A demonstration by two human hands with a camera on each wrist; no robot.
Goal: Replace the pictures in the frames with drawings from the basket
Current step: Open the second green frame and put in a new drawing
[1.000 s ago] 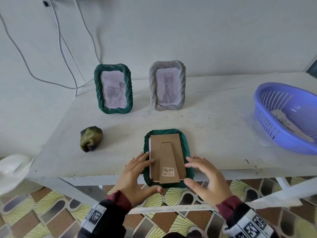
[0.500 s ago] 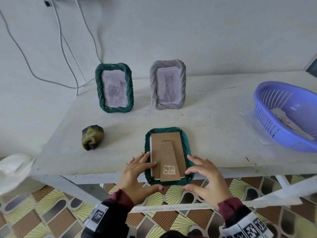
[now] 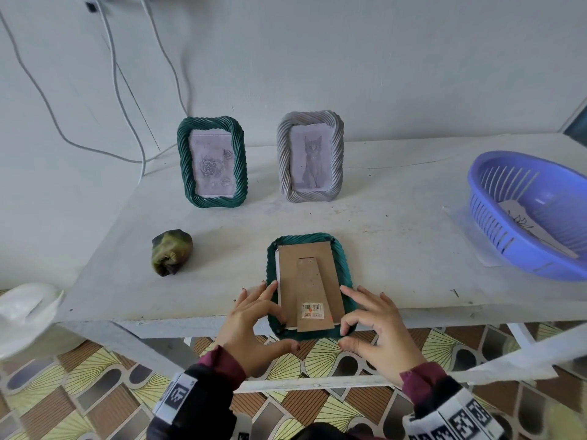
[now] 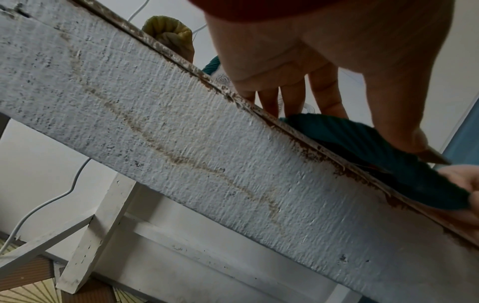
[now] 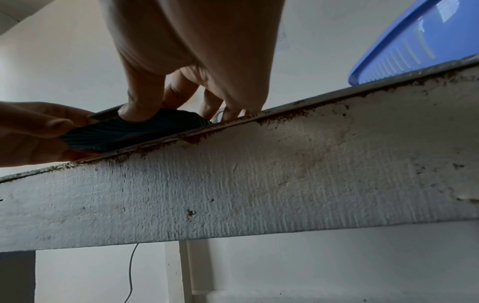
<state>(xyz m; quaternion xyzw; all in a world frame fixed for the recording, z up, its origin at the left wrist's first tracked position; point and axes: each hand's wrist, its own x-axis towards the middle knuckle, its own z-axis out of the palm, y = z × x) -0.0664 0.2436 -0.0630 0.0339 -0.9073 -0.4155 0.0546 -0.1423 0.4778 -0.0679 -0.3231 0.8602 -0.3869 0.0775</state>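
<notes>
Item: dark green rope-pattern picture frame, lying face down at the near edge of the white painted wooden table, its lower end overhanging the edge. Brown cardboard backing with folded stand faces up; a barcode sticker sits near its lower end.

Left hand: at 8 o'clock of the frame, fingers spread and only slightly bent, tips resting on the frame's left border, thumb hooked under the lower left corner.

Right hand: at 4 o'clock, forefinger curled down onto the lower right corner, thumb against the bottom edge, pinching the rim; remaining fingers loosely arched over the tabletop.

At 11 o'clock, standing upright near the wall: a second green rope-pattern frame with a rose drawing. At 12 o'clock: a grey rope-pattern frame with a cat drawing, just beside the former, apart.

At 2 o'clock: blue slotted plastic basket holding a paper drawing.

At 9 o'clock: crumpled olive-green cloth ball.

White cables hang on the wall.
</notes>
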